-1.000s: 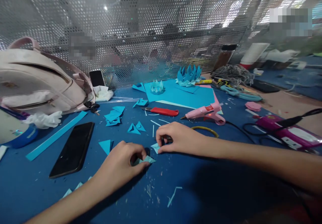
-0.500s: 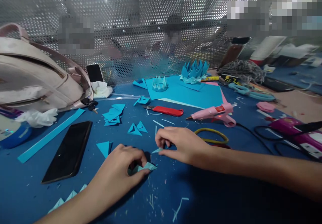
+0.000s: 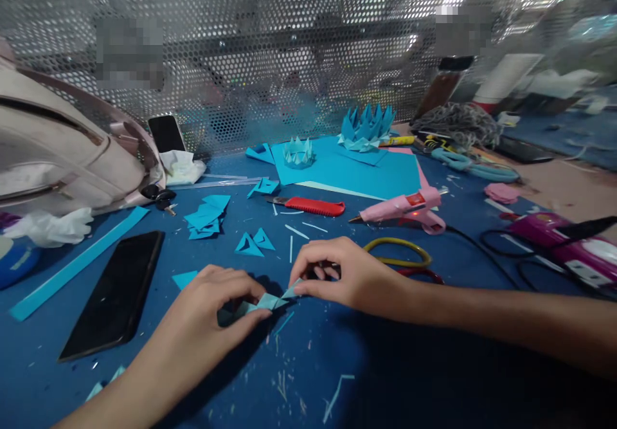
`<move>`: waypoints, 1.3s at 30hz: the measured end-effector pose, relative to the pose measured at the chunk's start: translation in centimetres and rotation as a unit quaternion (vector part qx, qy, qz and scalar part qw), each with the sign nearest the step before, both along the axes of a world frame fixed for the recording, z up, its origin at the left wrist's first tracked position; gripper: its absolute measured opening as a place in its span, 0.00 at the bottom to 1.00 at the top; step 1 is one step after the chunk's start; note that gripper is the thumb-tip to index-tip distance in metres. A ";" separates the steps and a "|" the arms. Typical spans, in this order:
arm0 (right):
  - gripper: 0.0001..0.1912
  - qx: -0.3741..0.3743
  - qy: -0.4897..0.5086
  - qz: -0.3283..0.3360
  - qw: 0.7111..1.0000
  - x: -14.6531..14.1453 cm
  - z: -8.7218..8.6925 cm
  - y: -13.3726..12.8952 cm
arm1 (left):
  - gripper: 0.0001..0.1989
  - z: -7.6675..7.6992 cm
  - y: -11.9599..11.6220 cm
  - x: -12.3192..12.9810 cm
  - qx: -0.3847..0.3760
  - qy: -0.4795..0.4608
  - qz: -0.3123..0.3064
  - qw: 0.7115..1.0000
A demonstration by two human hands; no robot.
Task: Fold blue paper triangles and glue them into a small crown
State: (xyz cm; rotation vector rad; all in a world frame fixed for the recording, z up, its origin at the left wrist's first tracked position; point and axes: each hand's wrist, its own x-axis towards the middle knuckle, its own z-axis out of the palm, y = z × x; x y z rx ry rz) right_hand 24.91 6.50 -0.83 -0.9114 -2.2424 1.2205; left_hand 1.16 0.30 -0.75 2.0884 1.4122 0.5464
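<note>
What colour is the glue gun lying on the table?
The plastic glue gun is pale pink, best seen in the head view.

2 crowns (image 3: 299,154) on sheet (image 3: 337,177), behind cutter (image 3: 315,206).

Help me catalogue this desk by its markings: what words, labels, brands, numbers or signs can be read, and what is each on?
None can be read.
Yellow tube: any print is too small.
Purple device: any print is too small or blurred.
Pink glue gun and red cutter: no legible text.
Pale blue folded paper: no lettering shows.
</note>
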 end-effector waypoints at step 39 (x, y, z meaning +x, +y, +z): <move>0.09 -0.032 0.035 0.001 0.999 -1.3 0.1 -1.7 | 0.12 1.4 -0.2 1.1 -0.115 -0.037 0.074 0.990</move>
